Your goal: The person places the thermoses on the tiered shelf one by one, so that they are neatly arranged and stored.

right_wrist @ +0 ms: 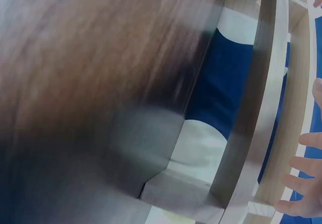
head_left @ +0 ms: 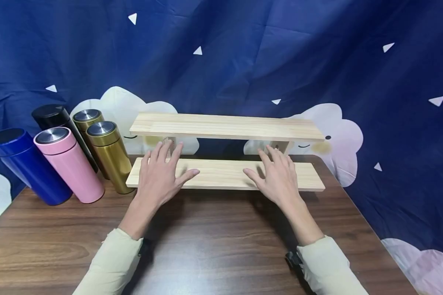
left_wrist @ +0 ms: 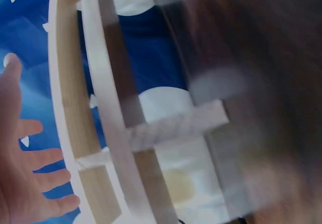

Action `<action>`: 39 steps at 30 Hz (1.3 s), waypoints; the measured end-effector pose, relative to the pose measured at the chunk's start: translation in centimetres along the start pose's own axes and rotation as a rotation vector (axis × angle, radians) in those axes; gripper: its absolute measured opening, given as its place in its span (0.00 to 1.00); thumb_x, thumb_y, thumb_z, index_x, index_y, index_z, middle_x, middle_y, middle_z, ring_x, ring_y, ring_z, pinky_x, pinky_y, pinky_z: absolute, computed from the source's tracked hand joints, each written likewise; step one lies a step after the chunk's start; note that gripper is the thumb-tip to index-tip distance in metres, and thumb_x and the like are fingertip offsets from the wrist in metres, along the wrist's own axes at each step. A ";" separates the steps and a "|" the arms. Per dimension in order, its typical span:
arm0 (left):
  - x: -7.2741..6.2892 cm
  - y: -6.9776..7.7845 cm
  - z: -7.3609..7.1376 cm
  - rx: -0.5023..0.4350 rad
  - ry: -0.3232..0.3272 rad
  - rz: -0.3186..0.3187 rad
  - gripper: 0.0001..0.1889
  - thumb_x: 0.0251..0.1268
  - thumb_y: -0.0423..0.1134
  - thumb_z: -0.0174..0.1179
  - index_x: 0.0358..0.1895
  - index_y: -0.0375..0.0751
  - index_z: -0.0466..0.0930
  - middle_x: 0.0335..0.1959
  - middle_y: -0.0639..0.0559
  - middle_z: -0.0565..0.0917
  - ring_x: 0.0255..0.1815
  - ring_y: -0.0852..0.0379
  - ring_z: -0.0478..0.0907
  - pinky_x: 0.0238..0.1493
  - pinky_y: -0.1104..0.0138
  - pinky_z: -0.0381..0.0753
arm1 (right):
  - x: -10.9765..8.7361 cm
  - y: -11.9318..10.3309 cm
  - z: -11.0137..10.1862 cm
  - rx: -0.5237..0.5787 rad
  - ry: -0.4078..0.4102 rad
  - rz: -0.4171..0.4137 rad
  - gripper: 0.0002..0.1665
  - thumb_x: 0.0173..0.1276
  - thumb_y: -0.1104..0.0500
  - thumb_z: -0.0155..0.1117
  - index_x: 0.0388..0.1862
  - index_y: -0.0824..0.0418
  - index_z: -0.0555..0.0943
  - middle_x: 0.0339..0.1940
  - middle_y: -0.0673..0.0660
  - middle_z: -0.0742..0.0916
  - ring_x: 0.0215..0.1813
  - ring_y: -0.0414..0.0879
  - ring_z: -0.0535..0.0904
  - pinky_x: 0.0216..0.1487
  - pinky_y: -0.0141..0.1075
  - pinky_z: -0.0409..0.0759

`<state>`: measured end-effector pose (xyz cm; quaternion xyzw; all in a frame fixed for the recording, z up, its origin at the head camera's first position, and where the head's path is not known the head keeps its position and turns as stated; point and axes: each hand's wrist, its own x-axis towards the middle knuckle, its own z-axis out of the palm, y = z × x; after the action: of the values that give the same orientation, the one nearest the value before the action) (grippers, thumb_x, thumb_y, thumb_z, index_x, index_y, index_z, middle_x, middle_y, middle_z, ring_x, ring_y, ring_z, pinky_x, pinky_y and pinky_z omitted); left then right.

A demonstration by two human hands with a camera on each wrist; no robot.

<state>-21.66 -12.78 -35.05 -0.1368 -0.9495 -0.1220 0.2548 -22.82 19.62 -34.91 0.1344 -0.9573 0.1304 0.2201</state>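
A two-tier shelf of pale wood stands on the table, with an upper board (head_left: 225, 126) and a lower board (head_left: 218, 174) joined by short uprights. My left hand (head_left: 158, 174) is over the left part of the lower board, fingers spread and thumb pointing inward. Mirroring it, my right hand (head_left: 278, 178) spreads its fingers over the right part. Nothing is held in either palm. In the left wrist view the upright (left_wrist: 176, 126) shows beneath the lower board, and the left fingers overlap the shelf's edge.
Several vacuum flasks stand close together left of the shelf: blue (head_left: 29, 168), pink (head_left: 71, 166), black (head_left: 51, 116) and gold (head_left: 112, 159) ones. The brown wooden table (head_left: 214, 241) ends at a right edge. Behind hangs a dark blue cloth (head_left: 236, 69) printed with clouds.
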 end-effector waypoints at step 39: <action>-2.9 -4.7 -1.2 -0.328 0.548 -0.212 0.24 0.53 0.44 0.77 0.53 0.37 0.84 0.46 0.39 0.83 0.46 0.38 0.78 0.45 0.45 0.73 | -1.5 6.9 -2.2 0.387 0.166 0.189 0.36 0.67 0.44 0.70 0.67 0.64 0.77 0.67 0.66 0.79 0.71 0.64 0.70 0.68 0.59 0.64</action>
<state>-20.23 -18.08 -36.28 -0.0387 -0.8222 -0.3310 0.4614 -22.83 26.99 -34.96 0.0727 -0.9013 0.3423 0.2552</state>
